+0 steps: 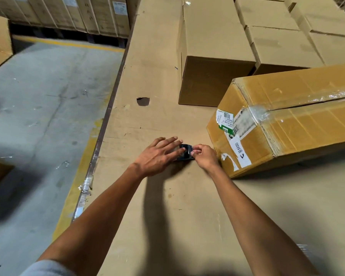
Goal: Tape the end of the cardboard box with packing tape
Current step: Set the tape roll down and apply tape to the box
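A long cardboard box lies tilted at the right on a cardboard-covered work surface. Its near end carries torn white and green labels, and clear tape runs along its top seam. Left of that end sits a dark roll of packing tape on the surface. My left hand rests on the roll with its fingers spread over it. My right hand pinches the roll's right side with thumb and fingertips. Most of the roll is hidden under both hands.
Plain brown boxes stand in rows behind the taped box. A small hole marks the cardboard surface farther back. The surface's left edge drops to a grey concrete floor with yellow lines. More stacked boxes line the far wall.
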`<state>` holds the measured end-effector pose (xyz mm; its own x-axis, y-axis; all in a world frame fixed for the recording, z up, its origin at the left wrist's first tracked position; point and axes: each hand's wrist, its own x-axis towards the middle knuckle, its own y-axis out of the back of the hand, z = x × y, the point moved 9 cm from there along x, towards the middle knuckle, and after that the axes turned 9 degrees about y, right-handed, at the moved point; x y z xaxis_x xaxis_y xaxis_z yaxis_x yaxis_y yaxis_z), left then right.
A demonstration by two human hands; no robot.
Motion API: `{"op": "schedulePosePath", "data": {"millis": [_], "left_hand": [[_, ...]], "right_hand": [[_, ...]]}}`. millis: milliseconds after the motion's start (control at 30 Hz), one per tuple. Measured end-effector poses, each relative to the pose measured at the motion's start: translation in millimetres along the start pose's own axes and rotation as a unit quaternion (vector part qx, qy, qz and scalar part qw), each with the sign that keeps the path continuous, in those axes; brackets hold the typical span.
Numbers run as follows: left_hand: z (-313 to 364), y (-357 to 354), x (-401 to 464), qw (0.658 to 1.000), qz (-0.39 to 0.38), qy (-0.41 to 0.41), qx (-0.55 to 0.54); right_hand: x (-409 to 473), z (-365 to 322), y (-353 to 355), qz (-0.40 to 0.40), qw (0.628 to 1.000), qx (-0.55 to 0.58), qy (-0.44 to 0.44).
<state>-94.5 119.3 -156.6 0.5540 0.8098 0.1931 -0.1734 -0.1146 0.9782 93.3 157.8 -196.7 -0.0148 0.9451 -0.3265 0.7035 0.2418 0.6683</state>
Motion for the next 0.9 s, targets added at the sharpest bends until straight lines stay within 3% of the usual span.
{"op": "schedulePosePath", "data": {"millis": [167, 333, 500, 633, 767, 900], "left_hand": [[3.0, 10.8, -6.2, 1.0, 0.006, 0.029, -0.004], [11.6, 42.0, 6.9, 0.996, 0.044, 0.073, -0.02], [38.2, 79.5, 34.4, 0.988, 0.098, 0.105, -0.057], [69.7, 107.3, 55.8, 0.977, 0.14, 0.124, -0.101], [104.4, 129.4, 75.7, 0.965, 0.169, 0.128, -0.156], [138.8, 126.0, 96.0, 0.959, 0.131, 0.131, -0.212]], "right_hand": [[-8.0, -20.5, 18.4, 0.031, 0.996, -0.075, 0.021], [-23.6, -84.1, 68.3, 0.104, 0.977, -0.125, 0.137], [-61.8, -149.7, 127.8, 0.202, 0.917, -0.181, 0.292], [-93.2, -171.0, 164.6, 0.245, 0.858, -0.274, 0.357], [-98.7, -153.8, 206.8, 0.257, 0.837, -0.35, 0.333], [-89.9, -116.7, 241.0, 0.182, 0.886, -0.347, 0.247]]}}
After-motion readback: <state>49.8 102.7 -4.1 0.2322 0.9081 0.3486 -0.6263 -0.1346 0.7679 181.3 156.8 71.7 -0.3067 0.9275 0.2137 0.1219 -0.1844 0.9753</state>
